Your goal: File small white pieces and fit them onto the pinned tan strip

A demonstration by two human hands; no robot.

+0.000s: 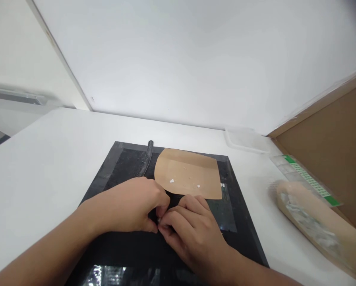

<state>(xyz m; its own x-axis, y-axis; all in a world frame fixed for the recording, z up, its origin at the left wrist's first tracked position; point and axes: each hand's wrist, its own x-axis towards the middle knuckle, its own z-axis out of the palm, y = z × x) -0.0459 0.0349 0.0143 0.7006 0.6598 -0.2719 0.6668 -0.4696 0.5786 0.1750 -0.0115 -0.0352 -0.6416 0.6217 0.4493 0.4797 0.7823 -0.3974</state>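
Observation:
My left hand [142,206] comes in low over a black glossy board [130,246], its thumb and index finger pinched together. Beside it, my right hand [192,230] has its fingers bunched and bent, and the fingertips of both hands meet. Between them is a tiny pale bit [159,220], mostly hidden by the fingers, too small to name. Just beyond the hands lies a tan sheet [190,169] with slightly raised edges. A few small white pieces [171,181] rest on it.
A dark curved strip or tube [148,157] lies on the board's far left. A clear shallow tray [246,141] stands at the back right. Another person's blurred arm [315,202] reaches over a container [297,218] of crumpled clear material, near a green-and-clear package [309,176]. A brown panel [333,147] edges the right.

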